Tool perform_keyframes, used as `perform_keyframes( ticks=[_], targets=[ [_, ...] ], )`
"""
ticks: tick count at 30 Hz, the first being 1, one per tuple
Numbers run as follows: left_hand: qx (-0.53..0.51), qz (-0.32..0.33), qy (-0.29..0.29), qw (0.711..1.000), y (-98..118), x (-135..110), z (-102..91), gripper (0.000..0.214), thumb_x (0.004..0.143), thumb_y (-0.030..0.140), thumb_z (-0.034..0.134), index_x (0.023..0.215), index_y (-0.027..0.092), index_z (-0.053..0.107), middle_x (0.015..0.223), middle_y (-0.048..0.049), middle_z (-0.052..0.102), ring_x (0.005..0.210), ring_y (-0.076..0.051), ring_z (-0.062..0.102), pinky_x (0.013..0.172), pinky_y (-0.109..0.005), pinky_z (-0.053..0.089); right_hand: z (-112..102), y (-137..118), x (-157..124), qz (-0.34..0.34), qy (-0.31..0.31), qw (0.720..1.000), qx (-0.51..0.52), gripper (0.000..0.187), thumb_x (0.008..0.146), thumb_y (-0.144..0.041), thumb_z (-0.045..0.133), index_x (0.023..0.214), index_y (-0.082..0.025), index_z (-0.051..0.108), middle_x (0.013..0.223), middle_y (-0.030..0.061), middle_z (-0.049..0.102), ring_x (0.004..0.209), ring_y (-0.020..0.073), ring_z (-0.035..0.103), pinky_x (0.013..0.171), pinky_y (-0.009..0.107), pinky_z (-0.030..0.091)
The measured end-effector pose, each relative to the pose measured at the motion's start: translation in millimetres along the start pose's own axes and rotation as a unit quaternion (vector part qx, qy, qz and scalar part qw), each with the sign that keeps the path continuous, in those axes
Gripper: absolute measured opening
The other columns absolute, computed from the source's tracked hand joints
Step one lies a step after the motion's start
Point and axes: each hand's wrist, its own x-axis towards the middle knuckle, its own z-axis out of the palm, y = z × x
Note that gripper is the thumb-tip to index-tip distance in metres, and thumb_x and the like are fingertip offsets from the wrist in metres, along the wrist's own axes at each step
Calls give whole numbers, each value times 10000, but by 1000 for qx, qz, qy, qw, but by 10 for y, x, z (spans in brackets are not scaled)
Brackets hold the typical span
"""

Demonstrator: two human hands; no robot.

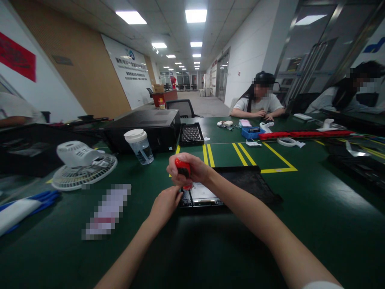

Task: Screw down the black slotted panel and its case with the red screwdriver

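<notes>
My right hand (192, 170) is wrapped round the red and black handle of a screwdriver (182, 167), held upright with its shaft pointing down. Below it lies a flat silver device (204, 195) in a black tray (249, 182) on the green table (315, 224). My left hand (164, 204) rests at the device's left edge, fingers curled near the screwdriver shaft; what the fingertips pinch is hidden.
A white desk fan (82, 164) lies at the left, a lidded plastic cup (140, 145) and a black box (144, 128) behind it. A tray of small parts (191, 134) sits further back. Two people sit across the table at the right, by a blue bin (252, 132) and red bars.
</notes>
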Motion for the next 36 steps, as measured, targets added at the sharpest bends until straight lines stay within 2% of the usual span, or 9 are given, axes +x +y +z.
perform_keyframes(
  ticks=[7, 12, 19, 30, 36],
  targets=[
    [-22, 10, 13, 1000, -9, -8, 4, 255, 862, 248, 413, 1047, 214, 584, 992, -56, 665, 889, -183, 618, 750, -245, 422, 76, -10, -30, -19, 75, 996, -41, 285, 859, -349, 372, 760, -136, 533, 528, -44, 481, 347, 46, 390, 328, 152, 286],
    [-18, -7, 1, 1000, 13, -11, -18, 270, 857, 250, 430, 1085, 218, 571, 1008, -57, 666, 899, -184, 621, 760, -247, 424, 129, -12, -20, -26, 121, 990, -60, 270, 857, -341, 387, 748, -138, 527, 518, -54, 475, 342, 39, 389, 328, 143, 280],
    [-10, -2, 9, 1000, 21, -13, -15, 262, 859, 249, 419, 1063, 203, 578, 988, -67, 671, 876, -186, 628, 739, -249, 427, 189, 10, 2, -49, 171, 979, -99, 265, 860, -333, 396, 744, -133, 526, 501, -58, 474, 328, 36, 386, 311, 136, 278],
    [-21, -2, 6, 1000, 26, -19, -24, 255, 860, 253, 414, 1058, 219, 572, 1003, -61, 664, 890, -183, 622, 760, -245, 425, 271, 43, 4, -97, 259, 950, -147, 273, 861, -336, 422, 729, -124, 531, 499, -48, 492, 342, 37, 410, 306, 130, 286],
    [-18, -16, -4, 1000, 58, -33, -58, 246, 863, 249, 413, 1032, 212, 588, 996, -60, 667, 883, -187, 623, 743, -246, 431, 356, 56, 20, -98, 315, 925, -191, 282, 845, -369, 445, 719, -130, 527, 500, -58, 478, 331, 23, 394, 313, 124, 269]
  ],
)
